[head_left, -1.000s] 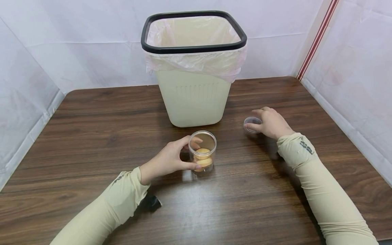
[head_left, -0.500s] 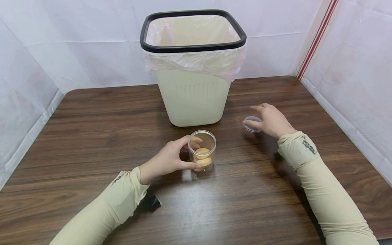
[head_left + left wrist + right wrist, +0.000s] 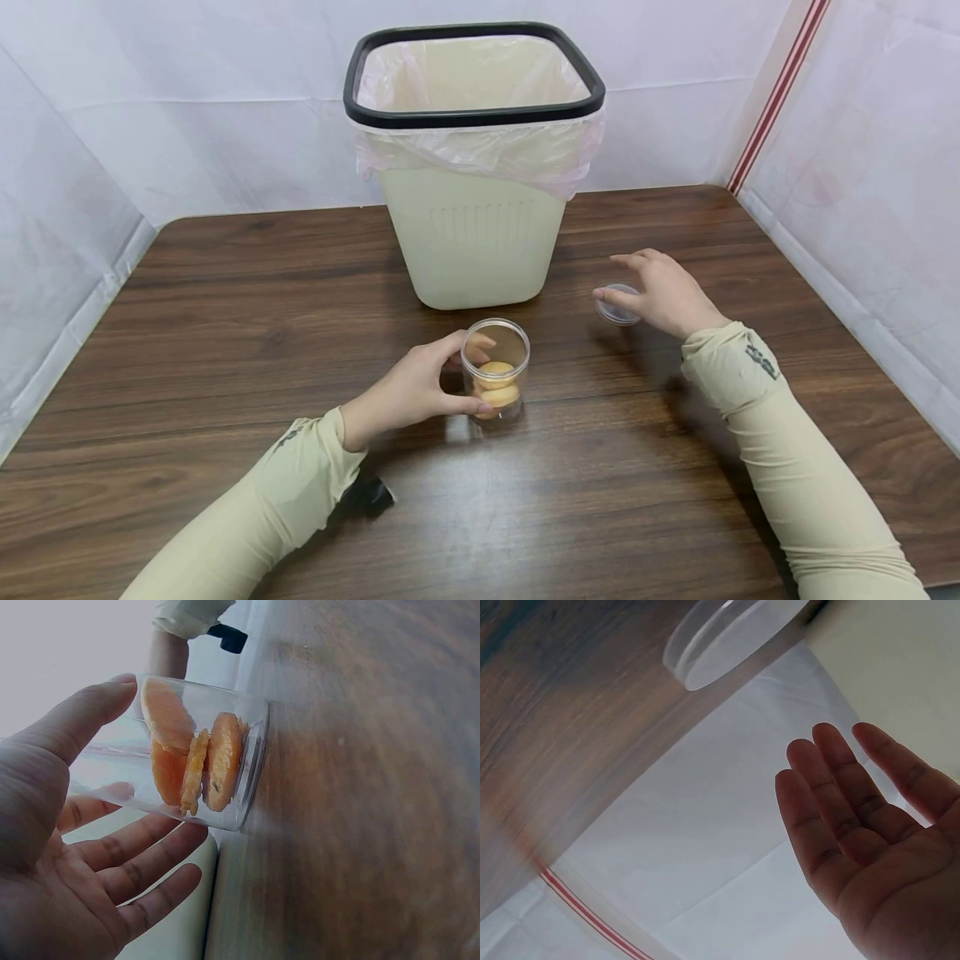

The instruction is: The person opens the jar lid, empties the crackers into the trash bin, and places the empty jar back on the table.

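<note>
A clear round jar [image 3: 520,367] stands uncovered near the middle of the dark wooden table. Inside it lie several round golden biscuits [image 3: 498,397], seen from the side as orange-brown discs [image 3: 223,761] in the left wrist view. My left hand [image 3: 408,385] holds the jar from the left, thumb on the near side and fingers behind. At the right, my right hand [image 3: 667,293] hovers with its fingers extended and nothing in them. Just under its thumb is a clear round lid [image 3: 618,316] on the table; the right wrist view shows the lid [image 3: 739,641] apart from the fingers.
A cream bin [image 3: 480,233] with a black rim and a thin pinkish liner stands behind the jar. Partly under the left sleeve lies a black object [image 3: 372,497], its kind unclear. White sheeting [image 3: 225,150] encloses the table's back and sides.
My right hand has risen slightly off the lid, its fingers spreading away, and the lid stays on the table. The left hand and the jar have not moved.
</note>
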The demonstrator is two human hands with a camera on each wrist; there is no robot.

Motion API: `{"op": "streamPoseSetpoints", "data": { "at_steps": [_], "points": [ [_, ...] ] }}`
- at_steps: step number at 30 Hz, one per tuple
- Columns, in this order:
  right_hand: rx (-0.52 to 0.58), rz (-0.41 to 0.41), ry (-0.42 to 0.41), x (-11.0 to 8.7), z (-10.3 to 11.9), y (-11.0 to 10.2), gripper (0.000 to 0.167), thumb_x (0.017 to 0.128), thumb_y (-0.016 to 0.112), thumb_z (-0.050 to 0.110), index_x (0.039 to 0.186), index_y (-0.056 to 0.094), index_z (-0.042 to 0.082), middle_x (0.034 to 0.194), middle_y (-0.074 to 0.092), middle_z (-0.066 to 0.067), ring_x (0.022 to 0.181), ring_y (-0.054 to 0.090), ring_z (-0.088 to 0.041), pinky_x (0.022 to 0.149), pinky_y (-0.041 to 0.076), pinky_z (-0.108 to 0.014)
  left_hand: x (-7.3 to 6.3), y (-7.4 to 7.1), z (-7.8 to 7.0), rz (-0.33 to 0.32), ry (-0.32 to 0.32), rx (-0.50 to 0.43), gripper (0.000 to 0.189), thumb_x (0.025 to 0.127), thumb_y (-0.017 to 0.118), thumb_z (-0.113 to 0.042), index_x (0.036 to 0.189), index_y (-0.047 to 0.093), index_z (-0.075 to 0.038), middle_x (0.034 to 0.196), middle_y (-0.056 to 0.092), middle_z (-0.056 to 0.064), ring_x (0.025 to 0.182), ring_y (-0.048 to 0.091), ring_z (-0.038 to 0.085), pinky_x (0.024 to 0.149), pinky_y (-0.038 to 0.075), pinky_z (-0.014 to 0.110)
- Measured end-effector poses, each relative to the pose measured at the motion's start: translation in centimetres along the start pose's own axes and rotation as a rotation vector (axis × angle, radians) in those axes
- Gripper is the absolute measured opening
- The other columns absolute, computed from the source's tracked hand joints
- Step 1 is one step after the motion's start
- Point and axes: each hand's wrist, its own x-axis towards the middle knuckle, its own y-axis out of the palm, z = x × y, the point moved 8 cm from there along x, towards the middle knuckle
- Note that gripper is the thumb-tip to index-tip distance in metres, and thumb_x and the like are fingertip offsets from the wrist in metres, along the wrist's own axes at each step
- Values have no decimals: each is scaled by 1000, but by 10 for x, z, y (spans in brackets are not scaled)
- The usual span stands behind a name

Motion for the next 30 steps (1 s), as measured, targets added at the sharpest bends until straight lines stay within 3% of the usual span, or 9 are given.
{"op": "streamPoseSetpoints", "data": {
  "at_steps": [30],
  "points": [
    [70,-70,-65,-8,24,-18,63,91,64,41,136,50,0,136,52,-20,129,46,-36,108,35,-52,0,-1,0,0,10,-3,68,73,84,-26,131,51,-12,114,69,4,103,64,18,93,50,36]
  ]
}}
